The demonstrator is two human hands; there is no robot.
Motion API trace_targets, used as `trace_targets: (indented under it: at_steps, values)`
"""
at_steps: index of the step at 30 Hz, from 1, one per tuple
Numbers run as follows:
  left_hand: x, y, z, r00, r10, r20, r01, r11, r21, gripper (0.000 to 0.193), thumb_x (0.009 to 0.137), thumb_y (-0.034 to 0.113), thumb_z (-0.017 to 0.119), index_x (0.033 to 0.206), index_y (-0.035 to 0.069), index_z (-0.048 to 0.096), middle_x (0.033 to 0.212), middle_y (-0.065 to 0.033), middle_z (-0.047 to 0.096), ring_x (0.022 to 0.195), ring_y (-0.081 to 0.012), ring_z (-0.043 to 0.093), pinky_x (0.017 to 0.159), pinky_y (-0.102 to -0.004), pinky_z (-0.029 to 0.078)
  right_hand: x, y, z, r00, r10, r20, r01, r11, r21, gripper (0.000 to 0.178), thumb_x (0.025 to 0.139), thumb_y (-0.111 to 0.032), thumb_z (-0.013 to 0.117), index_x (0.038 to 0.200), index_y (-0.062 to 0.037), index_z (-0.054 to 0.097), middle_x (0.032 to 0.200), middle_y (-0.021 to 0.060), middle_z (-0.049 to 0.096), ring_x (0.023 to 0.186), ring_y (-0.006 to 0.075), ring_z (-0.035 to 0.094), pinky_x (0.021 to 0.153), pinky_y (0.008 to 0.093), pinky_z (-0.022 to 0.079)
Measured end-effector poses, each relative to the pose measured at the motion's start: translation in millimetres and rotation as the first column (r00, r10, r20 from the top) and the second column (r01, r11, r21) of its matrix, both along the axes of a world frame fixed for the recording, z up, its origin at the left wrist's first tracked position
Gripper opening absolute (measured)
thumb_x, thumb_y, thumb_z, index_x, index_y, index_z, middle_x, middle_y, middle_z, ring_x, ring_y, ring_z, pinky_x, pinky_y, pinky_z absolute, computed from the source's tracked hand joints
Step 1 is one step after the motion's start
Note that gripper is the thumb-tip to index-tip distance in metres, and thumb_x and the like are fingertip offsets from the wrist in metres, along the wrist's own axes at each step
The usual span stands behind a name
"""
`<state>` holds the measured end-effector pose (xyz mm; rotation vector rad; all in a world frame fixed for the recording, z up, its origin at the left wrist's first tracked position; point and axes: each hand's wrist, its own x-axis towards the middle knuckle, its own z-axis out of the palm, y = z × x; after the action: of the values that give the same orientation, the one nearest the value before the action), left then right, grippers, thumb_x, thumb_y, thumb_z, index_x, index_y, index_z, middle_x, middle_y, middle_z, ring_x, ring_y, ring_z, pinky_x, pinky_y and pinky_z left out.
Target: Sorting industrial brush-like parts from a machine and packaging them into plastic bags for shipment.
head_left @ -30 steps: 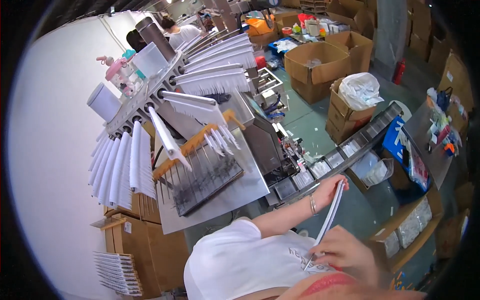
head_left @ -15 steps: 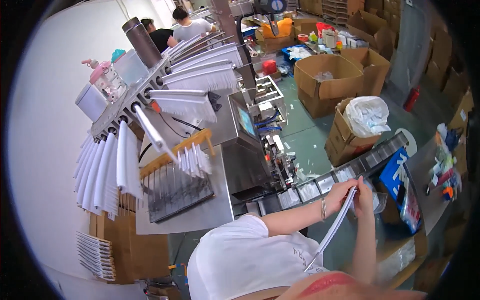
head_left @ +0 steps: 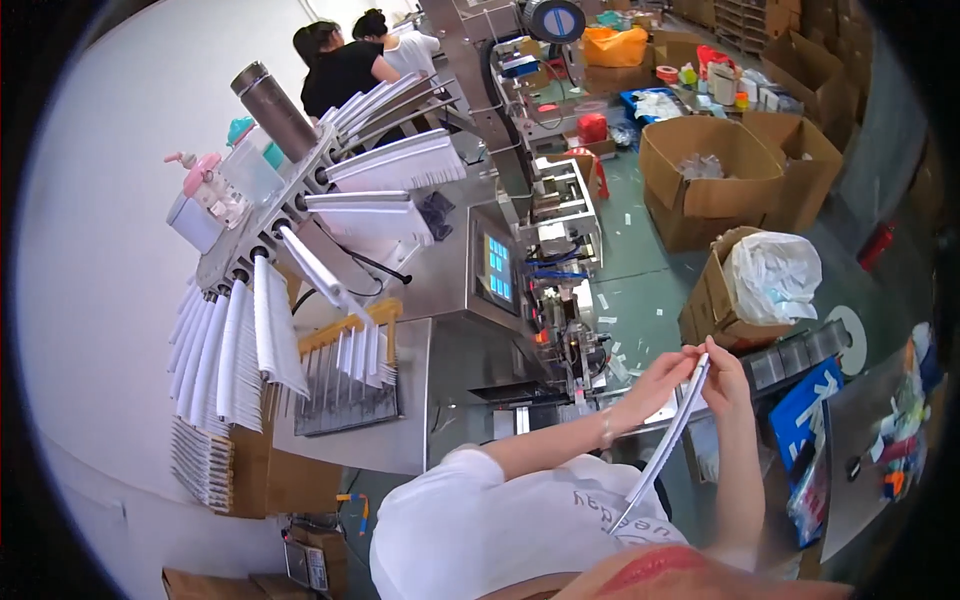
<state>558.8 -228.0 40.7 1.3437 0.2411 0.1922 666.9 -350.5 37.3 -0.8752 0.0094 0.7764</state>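
My left hand (head_left: 652,390) and my right hand (head_left: 728,382) meet in front of me, both with fingers closed at the upper end of a long, narrow white strip (head_left: 664,450). One edge of the strip looks toothed, and a thin rod seems to run along it. It slants down toward my white shirt, its lower end close to the fabric. The fingertips pinch near the top, so whatever small part lies between them is hidden. Beyond my hands runs a conveyor of grey metal compartments (head_left: 796,358), partly covered by my arms.
At left, a slanted metal rack (head_left: 215,272) bears several hanging white bundles (head_left: 240,345). A machine with a touchscreen (head_left: 497,270) stands ahead. A carton with a white bag (head_left: 775,275) and larger open cartons (head_left: 690,215) stand right. Two people (head_left: 345,70) are at the far left.
The whole view has shifted and turned somewhat, bringing the machine's screen into clearer sight. Both hands still pinch the strip's upper end, with the fingertips now closer together at its tip.
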Motion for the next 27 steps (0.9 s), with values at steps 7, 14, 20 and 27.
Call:
trace_targets:
  at_steps: [7,14,20,27]
  values:
    - [-62,53,89,0.813,-0.471,-0.343,0.564,0.784,0.259,0.023,0.087,0.023,0.066,0.077,0.002,0.066,0.076,-0.0019,0.059,0.069,-0.0076,0.052,0.059,-0.0256,0.041,89,26,10,0.961,0.264,-0.087,-0.259,0.964,0.056,0.024,0.092,-0.026,0.057,0.080,-0.0063,0.059,0.076,0.0097,0.063,0.075,0.0228,0.061,0.072,0.0359,0.049]
    - [-42,-17,107,0.869,-0.479,-0.126,0.494,0.856,0.151,0.014,0.082,0.014,0.070,0.090,0.002,0.070,0.076,-0.0027,0.055,0.068,-0.0098,0.049,0.058,-0.0241,0.039,148,47,36,0.914,0.399,-0.070,-0.394,0.916,0.075,0.024,0.092,-0.026,0.058,0.080,-0.0054,0.058,0.073,0.0094,0.062,0.073,0.0224,0.060,0.072,0.0357,0.049]
    - [-31,-35,111,0.904,-0.384,-0.188,0.409,0.904,0.124,0.013,0.083,0.013,0.069,0.088,0.002,0.069,0.076,-0.0015,0.054,0.066,-0.0081,0.048,0.057,-0.0225,0.037,173,39,36,0.933,0.346,-0.094,-0.344,0.938,0.037,0.022,0.090,-0.026,0.060,0.080,-0.0061,0.058,0.071,0.0079,0.062,0.070,0.0208,0.060,0.070,0.0334,0.048]
    - [-51,-38,113,0.949,-0.021,-0.314,0.088,0.976,0.201,0.010,0.082,0.009,0.067,0.087,0.001,0.066,0.075,-0.0018,0.062,0.063,-0.0046,0.052,0.055,-0.0213,0.042,172,47,70,0.984,0.180,-0.002,-0.180,0.983,0.044,0.021,0.090,-0.023,0.061,0.079,-0.0051,0.060,0.070,0.0065,0.062,0.066,0.0185,0.061,0.067,0.0302,0.051]
